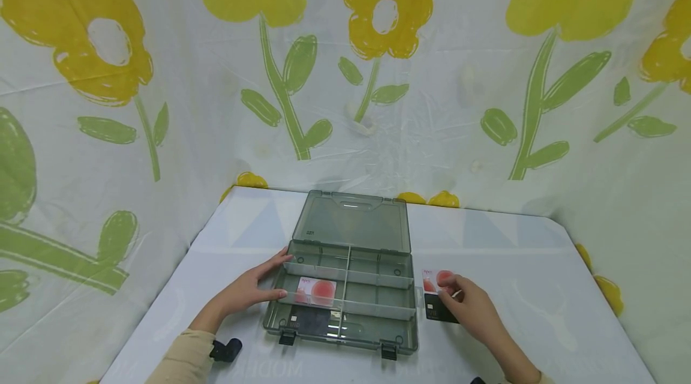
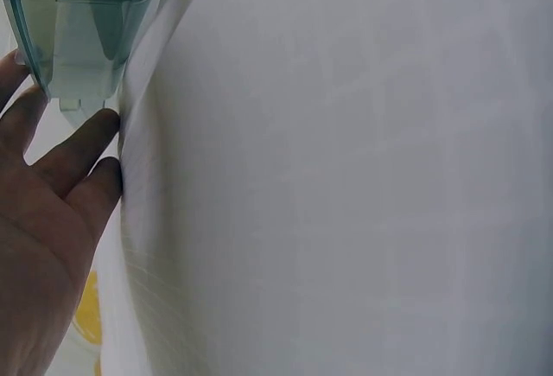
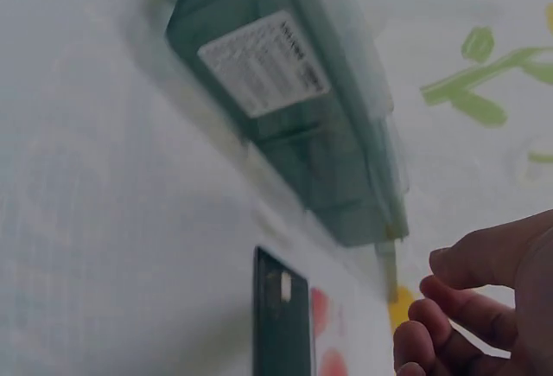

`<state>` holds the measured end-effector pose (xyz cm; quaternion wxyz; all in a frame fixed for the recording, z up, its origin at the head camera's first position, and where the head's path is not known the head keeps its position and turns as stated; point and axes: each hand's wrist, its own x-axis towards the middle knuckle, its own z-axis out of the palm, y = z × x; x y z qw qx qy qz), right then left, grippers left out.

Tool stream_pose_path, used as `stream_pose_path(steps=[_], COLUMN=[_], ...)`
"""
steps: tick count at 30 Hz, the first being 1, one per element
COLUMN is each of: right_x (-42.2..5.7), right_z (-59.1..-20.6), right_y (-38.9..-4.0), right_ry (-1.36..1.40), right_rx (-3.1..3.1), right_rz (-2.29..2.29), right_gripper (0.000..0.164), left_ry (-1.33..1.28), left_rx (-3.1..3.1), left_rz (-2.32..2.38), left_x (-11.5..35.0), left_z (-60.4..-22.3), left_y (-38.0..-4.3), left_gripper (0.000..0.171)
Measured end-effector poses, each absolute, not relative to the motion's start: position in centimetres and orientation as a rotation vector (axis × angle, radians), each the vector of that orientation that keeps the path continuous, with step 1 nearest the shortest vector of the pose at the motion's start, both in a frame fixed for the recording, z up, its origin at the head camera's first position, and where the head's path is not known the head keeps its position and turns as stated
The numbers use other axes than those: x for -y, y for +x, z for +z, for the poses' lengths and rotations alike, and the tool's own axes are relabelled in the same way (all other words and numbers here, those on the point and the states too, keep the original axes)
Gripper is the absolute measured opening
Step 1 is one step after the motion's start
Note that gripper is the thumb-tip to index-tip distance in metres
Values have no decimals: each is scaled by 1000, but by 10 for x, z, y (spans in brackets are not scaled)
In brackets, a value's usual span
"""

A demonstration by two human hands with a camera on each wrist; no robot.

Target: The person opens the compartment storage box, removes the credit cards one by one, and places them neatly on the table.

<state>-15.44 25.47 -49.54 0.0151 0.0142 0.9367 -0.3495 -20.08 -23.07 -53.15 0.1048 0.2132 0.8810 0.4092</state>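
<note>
A translucent grey-green organizer box (image 1: 378, 295) stands on the table with its lid (image 1: 351, 222) swung back. Dividers split it into several compartments. A pink-and-white card (image 1: 315, 291) lies in the middle left compartment, and a black card (image 1: 310, 319) in the front left one. My left hand (image 1: 248, 287) touches the box's left side with extended fingers. Right of the box, another pink-and-white card (image 1: 430, 279) and another black card (image 1: 438, 309) lie together on the table. Over them hovers my right hand (image 1: 472, 306), fingers loosely bent; the right wrist view shows nothing between thumb and fingers.
The white table (image 1: 513, 270) carries faint printed patterns. A white cloth with yellow flowers (image 1: 387, 6) hangs behind and at both sides. A white printed label (image 3: 263, 63) is stuck on the box's side.
</note>
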Motion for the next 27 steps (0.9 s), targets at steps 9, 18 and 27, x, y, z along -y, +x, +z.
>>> stream_pose_path(steps=[9,18,27], right_x=[-230,-194,-144], right_z=[-480,-469,-469], right_y=[-159,-167,-178], right_ry=[-240,-504,-635], right_rx=[-2758,-2624,-2428], right_rz=[-1277,-1295,-1334], right_gripper=[17,24,29], left_ry=[644,649,650], left_rx=[-2601,-2592,-2599], left_rz=[1208,1221,1214], left_x=[230,229,229], left_z=[-529,-528,-528], left_y=[-199,-198,-198], left_gripper=[78,76,77])
